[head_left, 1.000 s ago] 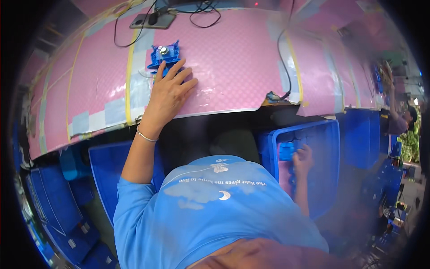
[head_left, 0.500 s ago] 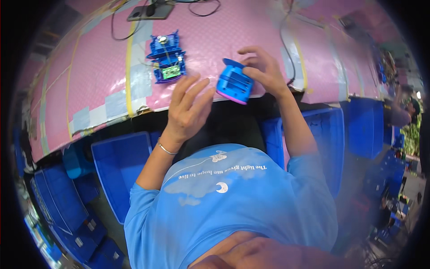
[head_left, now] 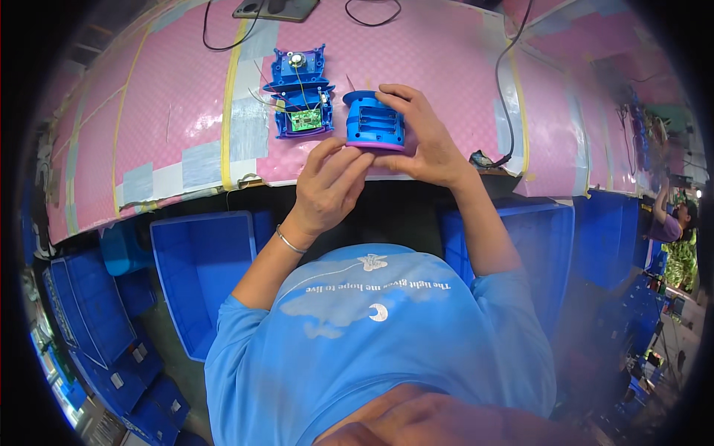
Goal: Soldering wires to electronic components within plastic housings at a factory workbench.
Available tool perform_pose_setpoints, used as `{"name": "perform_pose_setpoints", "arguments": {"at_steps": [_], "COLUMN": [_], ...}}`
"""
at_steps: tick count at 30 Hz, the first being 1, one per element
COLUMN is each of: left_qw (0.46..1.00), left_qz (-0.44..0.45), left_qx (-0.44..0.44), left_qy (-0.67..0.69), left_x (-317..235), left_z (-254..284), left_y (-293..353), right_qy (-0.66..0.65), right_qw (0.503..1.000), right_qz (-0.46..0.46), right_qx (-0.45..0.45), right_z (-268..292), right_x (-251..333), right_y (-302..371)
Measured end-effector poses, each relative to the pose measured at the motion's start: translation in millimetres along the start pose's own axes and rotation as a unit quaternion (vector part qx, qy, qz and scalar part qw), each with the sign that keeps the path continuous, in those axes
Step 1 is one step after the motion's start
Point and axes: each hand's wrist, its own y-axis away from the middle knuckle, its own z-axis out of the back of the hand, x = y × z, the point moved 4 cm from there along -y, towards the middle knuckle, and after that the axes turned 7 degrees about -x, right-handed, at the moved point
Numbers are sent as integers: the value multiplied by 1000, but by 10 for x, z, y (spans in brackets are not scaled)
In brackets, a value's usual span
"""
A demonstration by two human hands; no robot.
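Hands, both closed on one blue plastic housing (head_left: pixel 374 123) with a ribbed battery bay on its upper face and a violet rim along its near edge. Right hand (head_left: pixel 420 141) wraps the housing's right side, fingers curled over the far top corner, thumb along the near edge. Left hand (head_left: pixel 327 182) meets it from below, fingertips (head_left: pixel 349 160) pressed against the near left edge; a thin bracelet (head_left: pixel 288 241) sits on that wrist. Housing rests at the front edge of the pink checked worktop (head_left: pixel 171 97), near the middle.

Second item, just left of the housing and apart from both hands: opened blue toy shell (head_left: pixel 300 93), laid flat, showing a green circuit board (head_left: pixel 305 120) at its near end, a small round speaker (head_left: pixel 297 59) at its far end, and thin wires between them.

Worktop carries yellow tape lines and grey-white patches. Black cable (head_left: pixel 509 104) runs down the right side to what looks like a small dark connector at the edge; detail too fine to confirm. Dark flat device (head_left: pixel 275 7) lies at the far edge.

Below the worktop: blue plastic bin (head_left: pixel 201 275) on the left, further blue crates (head_left: pixel 89 320) stacked beyond. Another person (head_left: pixel 673 219) stands far right.
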Motion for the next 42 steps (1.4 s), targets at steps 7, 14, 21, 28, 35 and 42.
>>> {"name": "perform_pose_setpoints", "arguments": {"at_steps": [7, 14, 21, 28, 35, 42], "left_qw": [999, 996, 997, 996, 995, 996], "left_qz": [0, -14, -1, -11, 8, -7], "left_qx": [28, 57, 40, 43, 29, 49], "left_qy": [-23, -69, -58, -73, -97, -68], "left_x": [5, 29, 41, 42, -30, -47], "left_z": [-62, -154, -168, -187, -112, -46], "left_y": [-116, -143, -89, -67, -128, -392], "right_qy": [-31, -318, 76, 208, 169, -111], "right_qw": [999, 886, 912, 918, 956, 936], "right_qz": [-24, -253, -298, -305, -222, -285], "right_qx": [-32, -223, -271, -143, -87, -173], "right_z": [-5, 97, 482, 311, 12, 542], "right_x": [-187, -409, -838, -1197, -731, -334], "right_y": [-109, -158, -354, -654, -770, 117]}}
